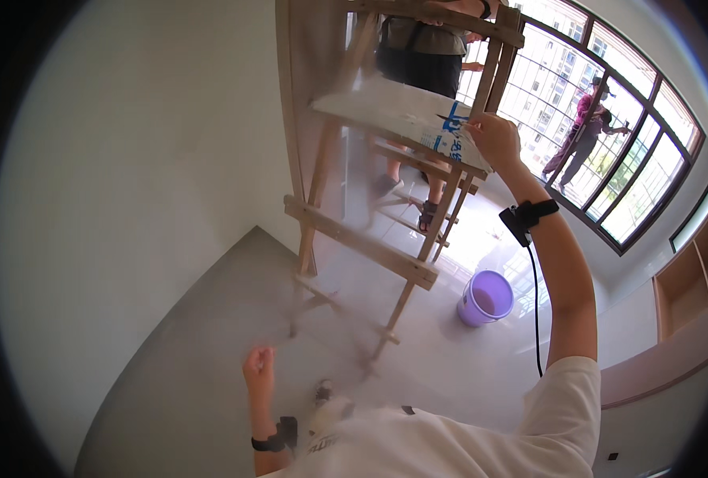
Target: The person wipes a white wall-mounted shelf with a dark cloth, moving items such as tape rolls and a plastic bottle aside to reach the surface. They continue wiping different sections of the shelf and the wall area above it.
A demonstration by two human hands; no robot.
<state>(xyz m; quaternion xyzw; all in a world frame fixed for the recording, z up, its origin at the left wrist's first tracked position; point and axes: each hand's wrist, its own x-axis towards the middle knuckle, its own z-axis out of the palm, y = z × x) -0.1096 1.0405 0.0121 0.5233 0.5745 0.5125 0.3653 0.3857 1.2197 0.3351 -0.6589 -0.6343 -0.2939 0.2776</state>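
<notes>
My right hand [495, 139] reaches up to a white sheet or sack with blue print [394, 107], which lies across a wooden trestle ladder [362, 239]. Its fingers are closed at the sheet's right end. A thin dark pointed thing [443, 117] shows just beyond the fingertips; whether they grip it I cannot tell. My left hand [260, 368] hangs low by my left side, fingers curled closed, apart from the ladder. What is inside that fist, if anything, is hidden. Dark straps circle both wrists, and a black cable [537, 311] runs down from the right one.
A purple bucket [485, 298] stands on the pale floor [210, 319], right of the ladder. Behind the ladder stands a person in dark shorts [417, 68]. Another person [581, 135] is up at the barred window [641, 151]. A plain wall [147, 159] rises on my left.
</notes>
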